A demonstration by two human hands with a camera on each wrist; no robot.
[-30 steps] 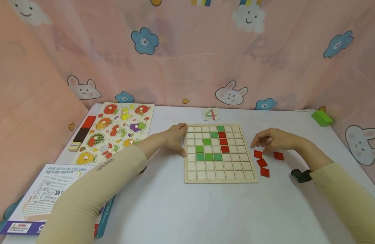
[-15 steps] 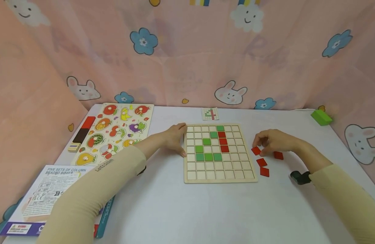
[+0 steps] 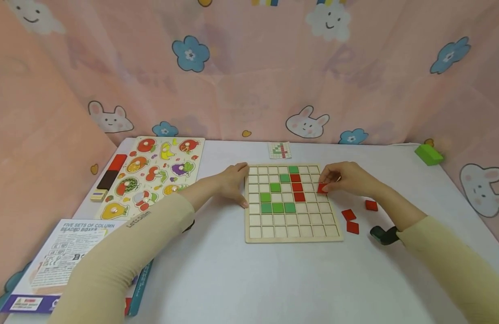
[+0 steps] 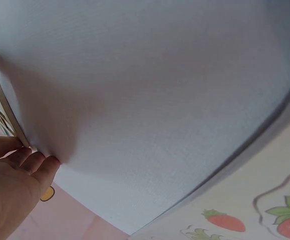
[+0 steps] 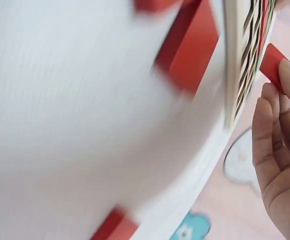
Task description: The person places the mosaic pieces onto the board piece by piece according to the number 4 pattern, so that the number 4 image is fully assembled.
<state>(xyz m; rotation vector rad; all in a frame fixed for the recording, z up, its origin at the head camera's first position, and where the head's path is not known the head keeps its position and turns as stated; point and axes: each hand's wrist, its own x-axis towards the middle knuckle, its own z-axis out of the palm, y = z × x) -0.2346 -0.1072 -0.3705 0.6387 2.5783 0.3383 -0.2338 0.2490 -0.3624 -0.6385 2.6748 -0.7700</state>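
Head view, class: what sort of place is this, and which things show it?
Probably a children's play or learning corner. A pink curtain printed with bunnies, clouds and flowers surrounds a white table; on it lie a fruit peg puzzle and a wooden grid board partly filled with coloured tiles.

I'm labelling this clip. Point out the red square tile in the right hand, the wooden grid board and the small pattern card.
red square tile (image 3: pixel 322 188), head view, visible face.
wooden grid board (image 3: pixel 293 239), head view, near rim.
small pattern card (image 3: pixel 280 150), head view, centre.
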